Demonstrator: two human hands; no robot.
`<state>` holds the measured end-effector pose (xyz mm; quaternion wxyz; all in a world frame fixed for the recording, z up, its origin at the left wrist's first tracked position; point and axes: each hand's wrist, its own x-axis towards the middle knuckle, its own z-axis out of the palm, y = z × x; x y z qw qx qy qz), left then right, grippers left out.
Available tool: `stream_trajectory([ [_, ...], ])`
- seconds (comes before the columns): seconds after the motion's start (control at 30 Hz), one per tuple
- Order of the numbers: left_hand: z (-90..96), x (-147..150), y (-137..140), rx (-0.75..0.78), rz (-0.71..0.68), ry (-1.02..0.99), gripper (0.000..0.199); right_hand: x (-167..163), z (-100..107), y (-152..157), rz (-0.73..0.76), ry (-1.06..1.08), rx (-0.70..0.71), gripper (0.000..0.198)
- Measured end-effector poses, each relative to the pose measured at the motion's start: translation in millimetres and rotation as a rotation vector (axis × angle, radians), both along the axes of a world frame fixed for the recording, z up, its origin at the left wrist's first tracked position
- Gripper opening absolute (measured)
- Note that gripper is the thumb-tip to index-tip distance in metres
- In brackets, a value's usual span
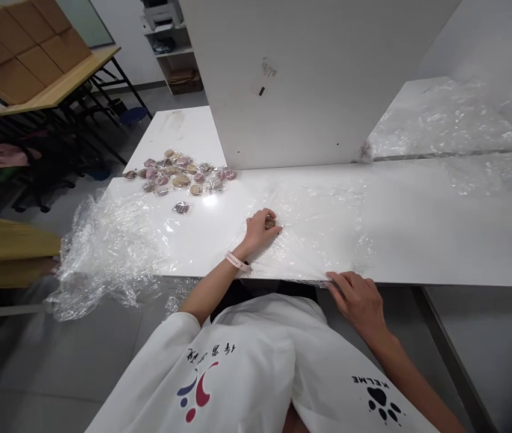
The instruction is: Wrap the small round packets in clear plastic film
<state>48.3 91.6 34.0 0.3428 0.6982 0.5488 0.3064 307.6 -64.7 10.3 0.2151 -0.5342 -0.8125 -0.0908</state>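
My left hand (260, 230), with a pale pink band (236, 262) at the wrist, has its thumb and fingers curled round a small brownish round piece (269, 223). That piece rests on a sheet of clear plastic film (314, 219) spread over the white table. At the table's front edge, my right hand (355, 300) pinches the near edge of the film between thumb and fingers. Left of my left hand lies a single dark wrapped piece (181, 207). Behind it is a loose cluster of small wrapped pieces (181, 179), purple, yellowish and brown.
Crumpled clear plastic (106, 246) hangs over the table's left end. More film (458, 120) lies at the back right. A tall white panel (301, 78) stands behind the table (454, 234). Cardboard boxes (25, 48) sit on a wooden table at the far left.
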Motion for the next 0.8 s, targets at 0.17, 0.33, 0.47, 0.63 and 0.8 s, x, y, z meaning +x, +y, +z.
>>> stream_trajectory([
  [0.17, 23.9, -11, 5, -0.074, 0.033, 0.048, 0.022, 4, 6, -3, -0.051, -0.007, 0.023, 0.019],
  [0.33, 31.3, 12, -30, -0.159, -0.457, -0.048, 0.028, -12, 7, 4, 0.064, 0.082, 0.024, 0.028],
  [0.47, 21.6, 22, -58, 0.039, -0.528, 0.171, 0.04, -22, -2, 7, 0.181, 0.145, -0.047, 0.02],
  [0.63, 15.7, -19, -85, 0.195, -0.547, 0.184, 0.085, -24, -12, 4, 0.162, 0.248, -0.043, 0.017],
  [0.8, -5.7, -58, -107, 0.343, -0.5, 0.284, 0.043, -25, -9, 7, 0.182, 0.257, -0.021, 0.024],
])
